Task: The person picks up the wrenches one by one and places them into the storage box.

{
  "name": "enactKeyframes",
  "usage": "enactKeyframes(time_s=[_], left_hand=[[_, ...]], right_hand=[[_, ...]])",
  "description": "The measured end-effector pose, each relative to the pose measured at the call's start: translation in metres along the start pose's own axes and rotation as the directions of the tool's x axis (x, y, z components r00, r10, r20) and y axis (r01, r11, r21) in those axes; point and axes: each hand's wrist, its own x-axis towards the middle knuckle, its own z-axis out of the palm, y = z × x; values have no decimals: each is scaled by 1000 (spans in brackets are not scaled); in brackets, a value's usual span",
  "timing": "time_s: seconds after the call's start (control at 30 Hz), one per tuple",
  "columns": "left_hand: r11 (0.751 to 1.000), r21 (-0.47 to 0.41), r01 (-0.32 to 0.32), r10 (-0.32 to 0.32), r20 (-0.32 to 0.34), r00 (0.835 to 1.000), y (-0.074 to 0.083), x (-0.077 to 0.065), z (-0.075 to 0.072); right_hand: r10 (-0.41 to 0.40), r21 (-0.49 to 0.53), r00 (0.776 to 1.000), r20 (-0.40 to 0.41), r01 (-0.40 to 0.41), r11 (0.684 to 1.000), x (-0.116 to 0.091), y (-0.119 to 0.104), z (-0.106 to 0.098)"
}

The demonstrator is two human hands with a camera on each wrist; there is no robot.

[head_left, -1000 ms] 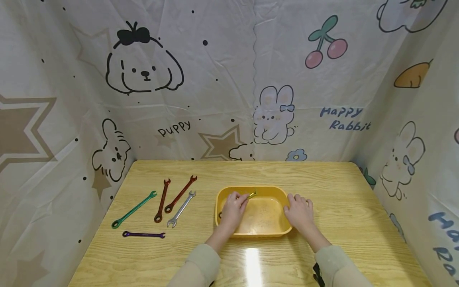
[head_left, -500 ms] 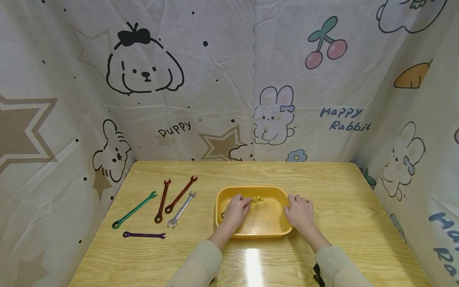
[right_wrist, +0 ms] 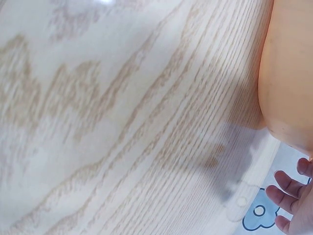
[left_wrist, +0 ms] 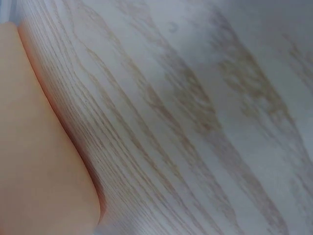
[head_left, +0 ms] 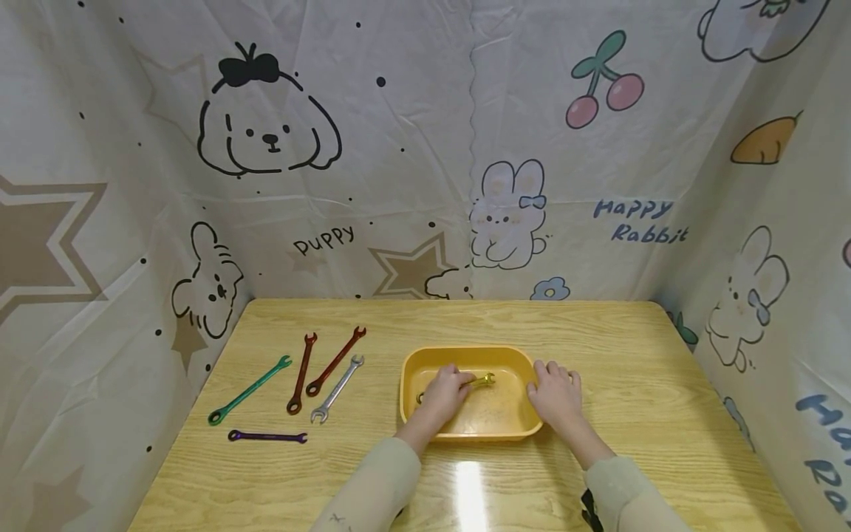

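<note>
In the head view my left hand (head_left: pixel 447 393) reaches inside a shallow yellow plastic basin (head_left: pixel 473 428) and grips a gold combination wrench (head_left: pixel 483 380) by its middle. The wrench's open end points right, its ring end peeks out left of the hand, and the shaft between is covered by fingers. My right hand (head_left: pixel 557 390) holds the basin's right rim, thumb on the inner side and fingers over the outside. The left wrist view has only the basin wall (left_wrist: pixel 44 147) beside the tabletop. In the right wrist view, curved fingers (right_wrist: pixel 286 191) show near the basin's outer wall (right_wrist: pixel 288 73).
Left of the basin lie a green wrench (head_left: pixel 249 390), two red wrenches (head_left: pixel 303 373), a silver open-ended wrench (head_left: pixel 337 389) and a purple wrench (head_left: pixel 268 437). The wooden table (head_left: pixel 618 340) is bordered by a printed cloth (head_left: pixel 412 148) at the back and sides.
My left hand has moved right and slightly toward me inside the basin, carrying the gold wrench, which has turned to lie flatter. The right hand stays at the rim.
</note>
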Motion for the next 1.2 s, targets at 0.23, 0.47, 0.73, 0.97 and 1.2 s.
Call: enactKeyframes(time_s=[0.23,0.47,0.73,0.97,1.2], left_hand=[[1000,19,-13,12,61,998,-1,2,3],[1000,14,-25,23,98,995,-1,3,5],[1000,-12,-8,9,116,993,-1,4,6],[1000,-5,19,-18,132,991,-2,4,7],[998,6,58,-59,162,985,2,3,4]], right_hand=[[5,-8,1000,4,-5,1000,0,0,0],[0,-6,1000,0,0,1000,0,0,0],[3,1,1000,-29,-3,1000,0,-2,0],[-2,1,1000,-23,2,1000,-1,-2,-2],[2,4,1000,-16,-2,1000,-1,-2,-2]])
